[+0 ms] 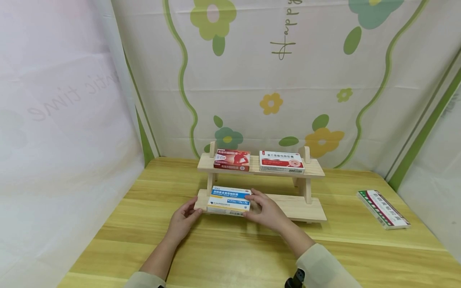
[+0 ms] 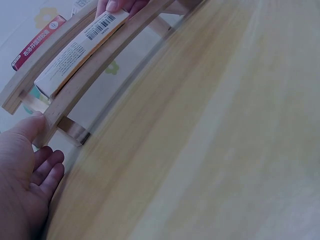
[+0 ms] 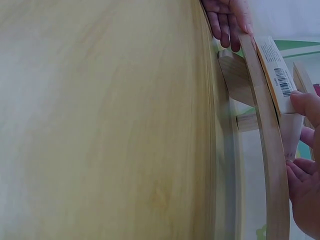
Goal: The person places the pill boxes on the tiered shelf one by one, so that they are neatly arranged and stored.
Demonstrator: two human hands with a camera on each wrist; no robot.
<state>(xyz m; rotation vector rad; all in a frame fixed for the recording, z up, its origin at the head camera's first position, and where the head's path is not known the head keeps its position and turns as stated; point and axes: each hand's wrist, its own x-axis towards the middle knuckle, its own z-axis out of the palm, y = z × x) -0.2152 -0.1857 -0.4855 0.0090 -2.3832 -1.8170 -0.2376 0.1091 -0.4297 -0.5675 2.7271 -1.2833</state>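
Note:
A blue, white and yellow medicine box (image 1: 228, 201) lies on the left part of the lower tier of a two-tier wooden shelf (image 1: 299, 207). My right hand (image 1: 271, 213) grips the box's right end, its thumb at the front edge and fingers behind. At the left end of the lower tier, my left hand (image 1: 181, 223) holds the board's corner. The left wrist view shows the thumb on the board end and curled fingers below it. A barcode on the box's front side (image 3: 278, 75) faces the right wrist camera.
On the upper tier lie a red medicine box (image 1: 232, 160) at left and a white-and-red one (image 1: 281, 161) at right. Another box, white with green and red (image 1: 383, 209), lies on the wooden table (image 1: 230, 256) right of the shelf. A flowered cloth (image 1: 245, 80) hangs behind.

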